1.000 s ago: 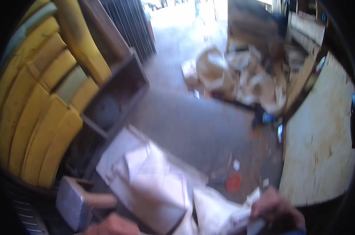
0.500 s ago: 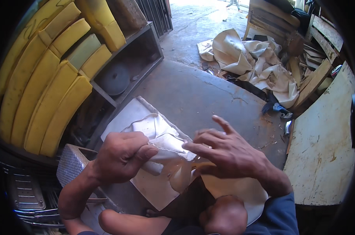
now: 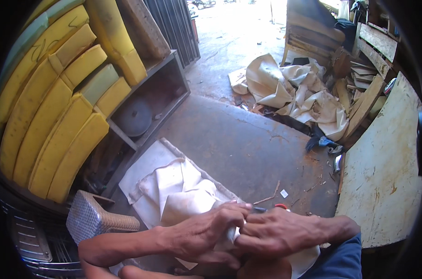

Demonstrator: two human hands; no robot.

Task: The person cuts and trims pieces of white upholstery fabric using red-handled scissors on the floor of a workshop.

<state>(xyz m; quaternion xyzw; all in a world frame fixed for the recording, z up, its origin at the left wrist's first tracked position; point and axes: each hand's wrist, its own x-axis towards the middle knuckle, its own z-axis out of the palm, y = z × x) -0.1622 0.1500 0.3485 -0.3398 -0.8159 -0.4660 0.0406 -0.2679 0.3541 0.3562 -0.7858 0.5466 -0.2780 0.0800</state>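
Note:
My left hand (image 3: 213, 235) grips a cream-white sheet of material (image 3: 185, 202) low in the middle of the view, its fingers bent round the gathered edge. Close beside it, my right hand (image 3: 276, 232) has curled fingers pressed on the same bunched material; what exactly lies between them is partly hidden. Folds of the sheet rest on a pale flat piece (image 3: 143, 162) on the floor. Just behind my right hand, a red-handled tool (image 3: 280, 205) shows in part. My forearms cross the bottom of the frame, with bare skin of a leg underneath.
Yellow foam pads (image 3: 66, 121) are stacked at left beside a grey shelf frame (image 3: 183, 74) and a woven stool (image 3: 85, 214). Crumpled cream material (image 3: 271, 81) and wood scraps lie beyond the grey floor (image 3: 248, 144). A stained pale board (image 3: 378, 162) stands at right; a bright doorway is behind.
Both hands have moved lower and closer together since half a second ago. My right hand's fingers, spread then, are now closed on the material. The view has shifted slightly.

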